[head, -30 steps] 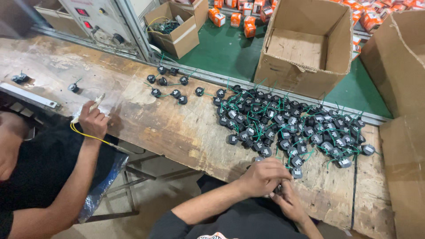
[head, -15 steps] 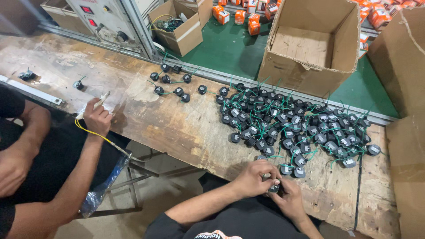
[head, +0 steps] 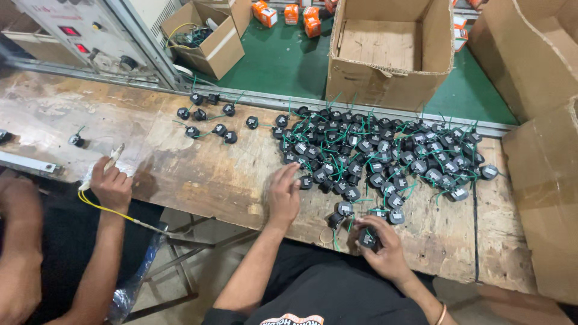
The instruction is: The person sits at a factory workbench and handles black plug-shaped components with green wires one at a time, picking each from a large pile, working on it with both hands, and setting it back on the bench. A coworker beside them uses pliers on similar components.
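The left hand point(head: 283, 195) had left the right hand point(head: 380, 248), reaching fingers spread toward the pile of small black green-wired parts point(head: 373, 153) at one o'clock, while the right pinched one black part point(head: 367, 239).

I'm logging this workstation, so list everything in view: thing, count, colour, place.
small parts with green wires: too many to count, black, heaped mid-bench
loose parts: about ten, black, left of heap
workbench: one, worn wood
open cardboard box: one, brown, behind heap
green belt: one, behind bench
co-worker's hand: one, left, holding a tool with yellow cable
left hand: flat on bench by heap
right hand: holding one black part
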Motion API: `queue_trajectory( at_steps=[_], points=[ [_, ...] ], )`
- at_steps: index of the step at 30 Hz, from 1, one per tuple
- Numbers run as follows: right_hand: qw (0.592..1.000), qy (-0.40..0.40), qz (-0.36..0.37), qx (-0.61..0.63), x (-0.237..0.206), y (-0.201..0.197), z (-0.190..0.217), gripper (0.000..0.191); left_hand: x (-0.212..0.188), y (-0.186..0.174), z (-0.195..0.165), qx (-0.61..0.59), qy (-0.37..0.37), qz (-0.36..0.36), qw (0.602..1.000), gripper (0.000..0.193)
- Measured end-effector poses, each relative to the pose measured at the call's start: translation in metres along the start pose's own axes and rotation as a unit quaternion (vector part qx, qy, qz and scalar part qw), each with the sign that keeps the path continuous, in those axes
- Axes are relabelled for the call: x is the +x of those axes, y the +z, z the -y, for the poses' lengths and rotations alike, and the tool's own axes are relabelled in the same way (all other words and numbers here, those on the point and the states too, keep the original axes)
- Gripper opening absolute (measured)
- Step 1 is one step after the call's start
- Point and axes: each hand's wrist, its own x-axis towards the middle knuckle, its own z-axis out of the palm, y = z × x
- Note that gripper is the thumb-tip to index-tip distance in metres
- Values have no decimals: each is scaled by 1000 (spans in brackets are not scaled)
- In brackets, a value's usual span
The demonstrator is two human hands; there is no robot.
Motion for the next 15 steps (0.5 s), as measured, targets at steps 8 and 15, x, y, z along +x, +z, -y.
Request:
queue_trajectory(
  at_steps=[8, 15],
  points=[
    [997, 0, 69, 30, 4, -3, 6, 45, -8, 5, 7, -19, -87, 85, 992, 29],
    [997, 17, 66, 44, 1, -3, 1, 36, -18, -5, 11, -91, -212, 48, 972, 49]
  ],
)
